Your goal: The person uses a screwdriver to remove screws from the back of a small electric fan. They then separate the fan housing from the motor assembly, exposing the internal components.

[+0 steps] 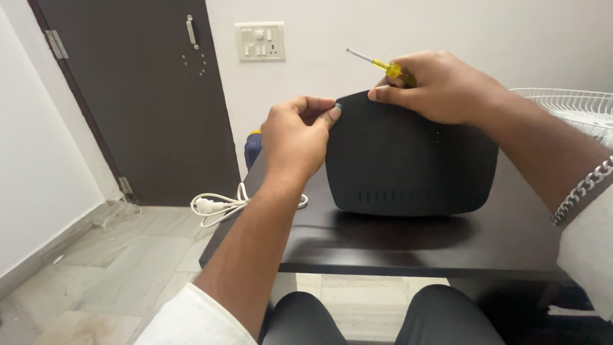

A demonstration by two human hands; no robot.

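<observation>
I am seated at a dark table (396,246), knees showing below its near edge. A black plastic housing (408,160), rounded at the corners and with a row of small slots low on the face toward me, stands tilted up on the table, roughly at its middle.

My left hand (297,137) is at the housing's upper left corner; thumb and fingertips are pinched narrow on that edge, holding it. My right hand (440,86) lies over the top edge, thumb pressed on the rim, fingers curled. That same hand clamps a yellow-handled screwdriver (383,65), its metal shaft pointing up and to the left, clear of the housing. A chain bracelet (584,188) sits on my right wrist.

A white cable (220,206) lies coiled over the table's left edge, near my left forearm. A blue and yellow object (253,147) sits at the far left of the table, partly hidden by my left hand; I cannot identify it. A white wire grille (575,105) shows at the far right. On the far wall are a switch plate (260,41) and a dark door (147,96).
</observation>
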